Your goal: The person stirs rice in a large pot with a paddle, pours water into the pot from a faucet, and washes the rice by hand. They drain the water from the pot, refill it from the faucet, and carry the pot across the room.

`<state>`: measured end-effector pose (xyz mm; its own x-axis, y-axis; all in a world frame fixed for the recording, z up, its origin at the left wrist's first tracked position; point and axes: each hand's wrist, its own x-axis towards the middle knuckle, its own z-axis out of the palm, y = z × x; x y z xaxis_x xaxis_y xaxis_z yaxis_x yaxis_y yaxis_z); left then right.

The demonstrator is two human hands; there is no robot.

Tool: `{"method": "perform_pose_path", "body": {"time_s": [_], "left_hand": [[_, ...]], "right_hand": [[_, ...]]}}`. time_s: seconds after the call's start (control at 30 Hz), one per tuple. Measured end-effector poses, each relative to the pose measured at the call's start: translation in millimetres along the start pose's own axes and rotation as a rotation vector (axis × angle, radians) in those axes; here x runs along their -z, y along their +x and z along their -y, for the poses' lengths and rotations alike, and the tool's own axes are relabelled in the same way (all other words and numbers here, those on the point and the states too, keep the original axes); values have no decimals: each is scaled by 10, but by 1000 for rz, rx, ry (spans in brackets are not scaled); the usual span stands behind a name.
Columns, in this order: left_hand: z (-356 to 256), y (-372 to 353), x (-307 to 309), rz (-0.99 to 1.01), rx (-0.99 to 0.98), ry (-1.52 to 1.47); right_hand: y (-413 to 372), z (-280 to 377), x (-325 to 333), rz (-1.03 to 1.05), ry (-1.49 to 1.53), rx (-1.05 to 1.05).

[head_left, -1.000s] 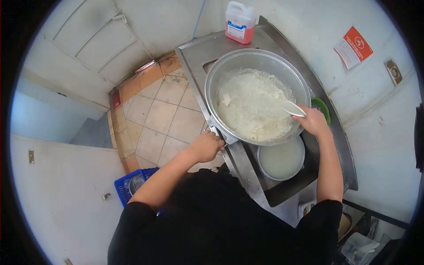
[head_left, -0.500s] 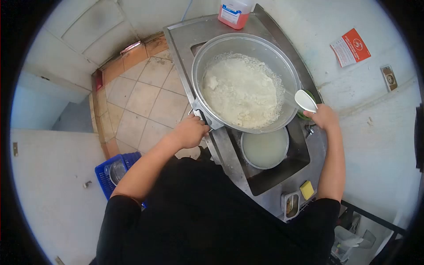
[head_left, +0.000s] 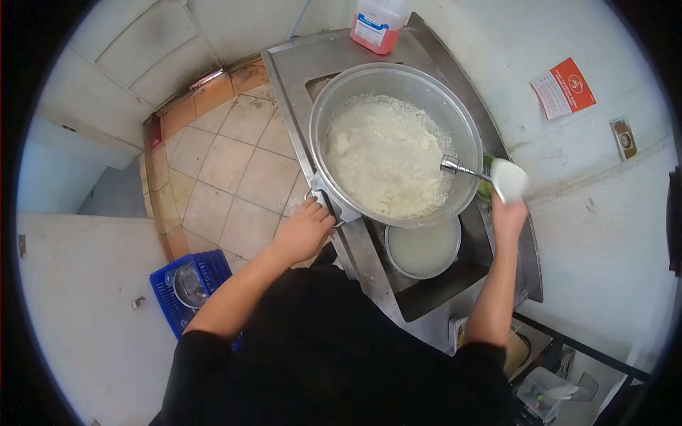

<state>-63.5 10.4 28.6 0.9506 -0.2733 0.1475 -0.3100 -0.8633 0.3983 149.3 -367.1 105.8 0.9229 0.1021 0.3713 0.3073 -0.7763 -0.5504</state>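
Observation:
A large metal pot point(head_left: 465, 113) stands over the sink, holding white, clumpy rice point(head_left: 387, 156) in cloudy water. My left hand point(head_left: 307, 228) is closed round the handle at the pot's near-left side. Just outside the pot's right rim, my right hand point(head_left: 510, 216) grips a white rice paddle point(head_left: 509, 179), its blade pointing up and blurred by motion. A metal faucet spout point(head_left: 462, 167) reaches over the rice from the right, behind the paddle. Below the pot, a smaller round bowl point(head_left: 424, 250) of cloudy liquid sits in the sink basin.
At the back of the steel counter point(head_left: 302, 60) stands a jug of pink liquid point(head_left: 379, 28). Something green point(head_left: 486, 186) lies behind my right hand. A blue basket point(head_left: 170, 298) with a clear container is on the floor at left. A wall borders the right side.
My right hand and the paddle have shifted down and turned, away from the pot's rim. The metal spout now shows clearly, and my right forearm hides the yellow sponge. My left hand stays on the handle.

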Motion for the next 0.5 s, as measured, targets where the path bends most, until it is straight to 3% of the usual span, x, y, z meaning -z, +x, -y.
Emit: {"method": "perform_pose_path", "body": {"time_s": [0.07,0.13,0.2,0.27,0.33,0.4,0.43,0.5], "left_hand": [[5,-7,38,17,0,-4],[32,-19,24,-59,-46,-50],[71,-30,0,5,-38,-52],[108,-20,-28,-14,-87,-30],[133,3,-2,15,-146,-7],[212,11,-47,97,-157,7],[241,14,-32,107,-196,13],[302,-32,-5,161,-119,-88]], "right_hand": [[-383,28,97,-181,397,-530],[-816,-102,-5,-418,722,-673],[-1330,-186,-269,-424,887,-794],[-1823,8,-541,-175,952,-1005],[-2421,107,-830,70,822,-1090],[-3005,73,-1167,263,547,-905],[-3099,233,-1151,225,558,-920],[-3214,542,-1067,386,310,-725]]}}
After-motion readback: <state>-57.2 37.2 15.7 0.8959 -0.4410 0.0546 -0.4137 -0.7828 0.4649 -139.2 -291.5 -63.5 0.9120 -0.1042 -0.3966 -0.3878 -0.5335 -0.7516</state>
